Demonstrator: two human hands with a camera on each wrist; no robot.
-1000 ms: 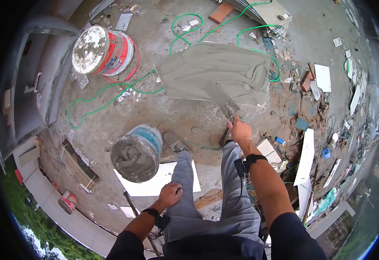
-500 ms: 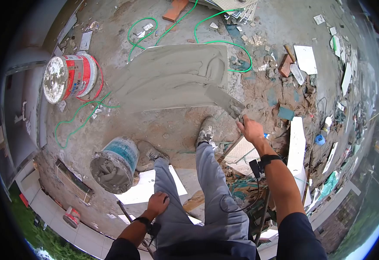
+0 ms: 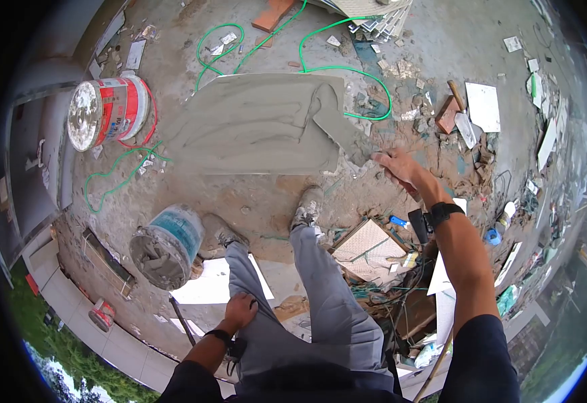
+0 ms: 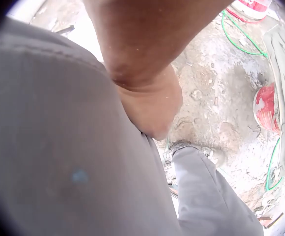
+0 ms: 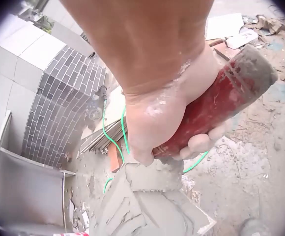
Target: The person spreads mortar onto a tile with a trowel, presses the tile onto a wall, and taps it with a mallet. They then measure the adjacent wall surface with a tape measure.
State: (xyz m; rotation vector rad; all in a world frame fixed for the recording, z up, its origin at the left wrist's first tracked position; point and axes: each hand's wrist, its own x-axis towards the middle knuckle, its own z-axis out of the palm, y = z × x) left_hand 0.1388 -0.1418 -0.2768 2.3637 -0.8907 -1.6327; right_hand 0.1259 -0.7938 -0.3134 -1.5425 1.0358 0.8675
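My right hand [image 3: 401,168] grips a trowel [image 3: 342,133] by its red handle [image 5: 221,108], fingers wrapped around it. The trowel's flat, mortar-smeared blade [image 5: 155,177] lies over the right end of a large tile [image 3: 260,121] on the ground. Wet grey mortar coats that tile, with smooth streaks along it and a ridge near the blade. My left hand [image 3: 241,310] rests on my left thigh near the knee and holds nothing. In the left wrist view, the leg and wrist hide most of the left hand's fingers.
A bucket of mortar [image 3: 165,248] stands by my left foot, and a red-and-white bucket [image 3: 108,113] farther off. A green hose [image 3: 367,70] loops behind the tile, near stacked tiles [image 3: 381,20]. Rubble, a brick [image 3: 448,114] and white offcuts [image 3: 483,107] litter the right side.
The trowel has moved from the middle of the coated tile to its right end, and my right hand has shifted right and forward. The head view has turned. The left hand stays on the thigh.
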